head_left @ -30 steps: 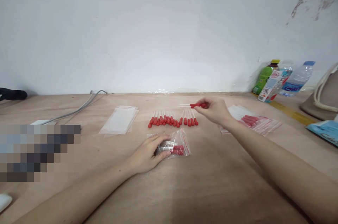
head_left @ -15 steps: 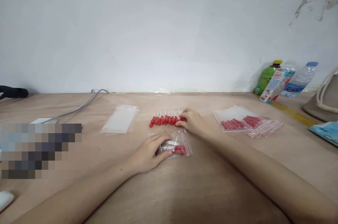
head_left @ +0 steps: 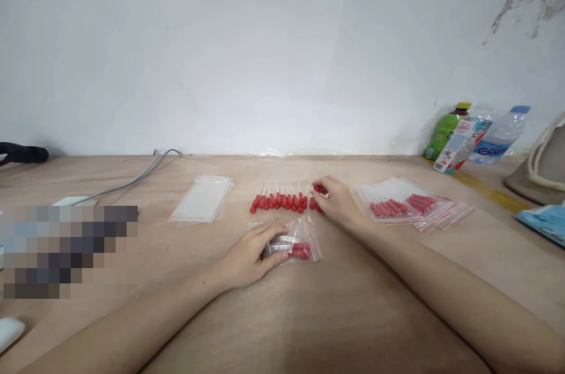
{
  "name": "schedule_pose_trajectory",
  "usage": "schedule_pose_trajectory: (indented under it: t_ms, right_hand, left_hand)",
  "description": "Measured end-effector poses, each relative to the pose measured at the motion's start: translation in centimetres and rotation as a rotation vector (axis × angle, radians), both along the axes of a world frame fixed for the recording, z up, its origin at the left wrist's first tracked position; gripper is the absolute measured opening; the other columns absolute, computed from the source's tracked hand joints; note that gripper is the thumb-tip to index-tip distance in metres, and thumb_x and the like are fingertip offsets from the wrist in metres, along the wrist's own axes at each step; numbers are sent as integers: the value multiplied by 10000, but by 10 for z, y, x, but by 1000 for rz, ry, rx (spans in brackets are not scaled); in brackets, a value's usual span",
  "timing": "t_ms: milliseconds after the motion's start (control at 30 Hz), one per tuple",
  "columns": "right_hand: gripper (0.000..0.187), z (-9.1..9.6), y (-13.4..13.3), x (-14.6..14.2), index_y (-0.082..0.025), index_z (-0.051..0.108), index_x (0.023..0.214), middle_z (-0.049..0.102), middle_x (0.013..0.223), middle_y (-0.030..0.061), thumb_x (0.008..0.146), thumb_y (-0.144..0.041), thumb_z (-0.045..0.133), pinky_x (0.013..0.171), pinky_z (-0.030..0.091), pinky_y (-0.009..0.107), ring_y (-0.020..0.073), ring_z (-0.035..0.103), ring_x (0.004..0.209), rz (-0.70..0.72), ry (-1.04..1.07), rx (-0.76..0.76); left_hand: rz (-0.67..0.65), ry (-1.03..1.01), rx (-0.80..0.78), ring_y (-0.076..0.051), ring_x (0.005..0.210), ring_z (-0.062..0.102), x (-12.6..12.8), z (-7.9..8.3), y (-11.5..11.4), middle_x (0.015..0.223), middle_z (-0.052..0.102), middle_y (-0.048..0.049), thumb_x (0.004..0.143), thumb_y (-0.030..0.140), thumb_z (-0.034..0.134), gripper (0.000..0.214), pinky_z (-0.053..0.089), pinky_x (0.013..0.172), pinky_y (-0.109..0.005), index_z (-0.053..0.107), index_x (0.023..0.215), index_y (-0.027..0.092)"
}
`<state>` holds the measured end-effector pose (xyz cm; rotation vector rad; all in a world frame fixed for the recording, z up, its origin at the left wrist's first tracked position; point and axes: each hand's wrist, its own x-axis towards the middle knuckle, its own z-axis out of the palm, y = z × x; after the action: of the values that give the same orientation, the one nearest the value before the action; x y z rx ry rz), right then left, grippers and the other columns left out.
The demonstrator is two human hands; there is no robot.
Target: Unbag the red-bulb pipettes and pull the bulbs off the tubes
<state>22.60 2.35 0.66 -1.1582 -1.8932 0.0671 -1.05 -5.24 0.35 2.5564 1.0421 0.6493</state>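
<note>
A clear zip bag (head_left: 312, 231) with several red-bulbed droppers (head_left: 301, 250) in it lies flat at the middle of the table. My left hand (head_left: 251, 255) rests on the bag's left side, fingers and thumb pressed to the plastic. Behind the bag, a row of droppers (head_left: 278, 201) with red rubber bulbs and thin clear tubes points away from me. My right hand (head_left: 338, 200) is at the right end of that row, thumb and fingertips pinched round a red-bulbed dropper (head_left: 321, 189). Its tube is mostly hidden, and a few bulbs lie beside the fingertips.
Flat clear bags (head_left: 203, 199) are stacked at the left. Filled bags of droppers (head_left: 392, 206) overlap at the right. Bottles (head_left: 494, 142) and a carton (head_left: 457, 144) stand by the wall. A grey cable (head_left: 132, 179) crosses the left; a blue packet (head_left: 545, 221) lies far right.
My right hand has shifted slightly right and away from me along the row, and a red bulb now shows in its pinch. My left hand and the bag have stayed put.
</note>
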Motion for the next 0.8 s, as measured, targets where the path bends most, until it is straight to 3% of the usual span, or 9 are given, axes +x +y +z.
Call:
schedule_pose_trajectory:
  t_ms: [233,433,600,800]
  right_hand:
    - [128,-3,-14,-5,-183,632,784,626,795,44,772,-293,567,755,387,323,172,551,770,25,-172,-37]
    - [143,-7,-40,6,-177,617,830,615,763,43,806,-272,513,715,405,304,165,550,750,68,-20,11]
    - [135,-9,-65,12,-187,625,726,577,687,29,785,-272,537,682,411,305,154,524,695,252,-65,-114]
    - [166,1,-70,4,-220,661,884,598,903,35,767,-318,596,777,395,306,160,511,864,537,-220,-272]
  left_hand:
    - [-5,5,-7,-209,1126,466,0,0,0,1216,518,-64,842,394,486,415,387,950,-368,444,1219,225]
    - [6,4,-6,-216,1125,467,0,0,-1,1220,516,-63,841,392,485,412,385,951,-374,447,1218,231]
    - [-3,8,-13,-219,1115,476,-1,-1,1,1220,513,-69,836,392,490,434,397,937,-378,429,1236,235]
    - [15,15,-31,-219,1141,457,-1,1,-1,1247,491,-72,837,383,489,436,381,962,-379,422,1240,231]
